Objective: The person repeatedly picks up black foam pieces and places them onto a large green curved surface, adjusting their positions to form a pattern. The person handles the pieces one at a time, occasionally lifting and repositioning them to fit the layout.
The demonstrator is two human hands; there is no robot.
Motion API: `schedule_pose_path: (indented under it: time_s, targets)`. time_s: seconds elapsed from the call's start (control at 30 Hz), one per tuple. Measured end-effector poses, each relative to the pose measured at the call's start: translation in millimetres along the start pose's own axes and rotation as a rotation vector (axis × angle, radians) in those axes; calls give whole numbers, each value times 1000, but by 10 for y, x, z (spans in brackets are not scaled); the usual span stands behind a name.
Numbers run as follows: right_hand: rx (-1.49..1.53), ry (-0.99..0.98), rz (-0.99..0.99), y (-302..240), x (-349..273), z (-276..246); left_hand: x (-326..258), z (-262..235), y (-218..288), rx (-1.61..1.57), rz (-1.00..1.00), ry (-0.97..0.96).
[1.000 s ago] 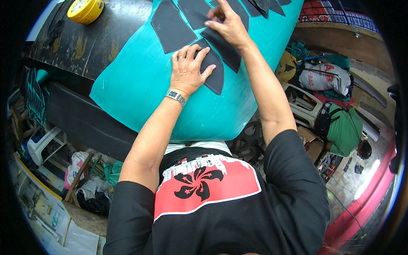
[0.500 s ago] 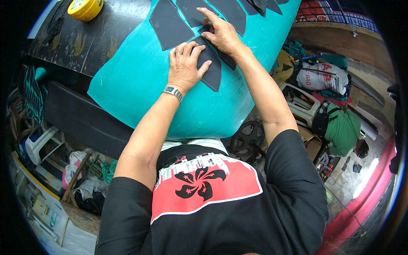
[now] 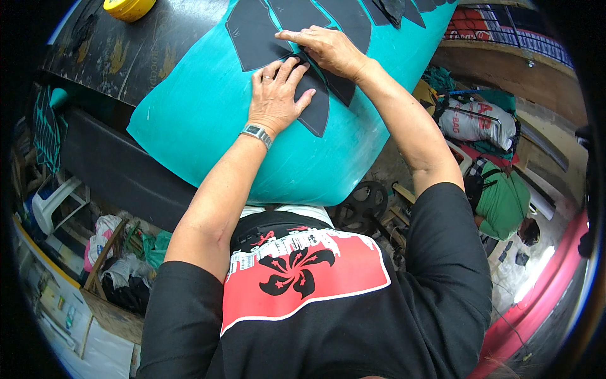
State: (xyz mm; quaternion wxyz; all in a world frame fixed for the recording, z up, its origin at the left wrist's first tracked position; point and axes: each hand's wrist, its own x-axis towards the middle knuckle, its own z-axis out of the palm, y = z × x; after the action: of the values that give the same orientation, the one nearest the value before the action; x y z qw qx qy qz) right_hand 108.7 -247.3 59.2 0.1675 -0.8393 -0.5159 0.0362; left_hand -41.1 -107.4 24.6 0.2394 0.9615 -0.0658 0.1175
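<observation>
Fitting dark foam pads onto the rounded end of a turquoise board (image 3: 208, 120), judging by the layout. Left hand (image 3: 274, 91) spread flat, palm down, fingers open, pinning a pointed dark pad (image 3: 315, 107) against the turquoise skin. Right hand (image 3: 325, 47) also open, flat on the neighbouring pad (image 3: 344, 85), forefinger stretched left along the seam where the pieces meet a larger pad (image 3: 252, 31). Nothing gripped in either hand; both pressing. Board lying across a black surface (image 3: 126, 57), a yellow tape roll (image 3: 129, 7) at the far edge, well apart from the work. Next move probably calls for firm, even pressure along the seam, keeping edges flush and the narrow gaps between pieces regular, without letting the pinned pad creep.
</observation>
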Motion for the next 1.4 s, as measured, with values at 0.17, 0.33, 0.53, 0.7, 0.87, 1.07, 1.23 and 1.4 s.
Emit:
schedule_pose_path:
  time_s: [0.17,0.33,0.53,0.7,0.87,1.07,1.23,1.4]
  targets:
    - [130,-188,152,51,112,-28,1,-5,10,14,-7,-7]
    - [453,-183,166,93,112,-158,2,-8,20,22,-8,2]
    - [846,-178,222,282,15,-221,5,-14,11,43,-10,-13]
    - [1325,-25,220,369,-45,5,-3,4,12,61,-16,-13]
    - [962,91,418,159,-125,58,-2,20,22,84,-6,3]
    - [468,270,552,-224,-49,148,-5,25,17,68,-8,1]
    - [469,347,556,-341,-107,141,-17,49,8,77,-6,8]
    - [290,357,427,-433,-34,136,-15,66,0,47,-1,31]
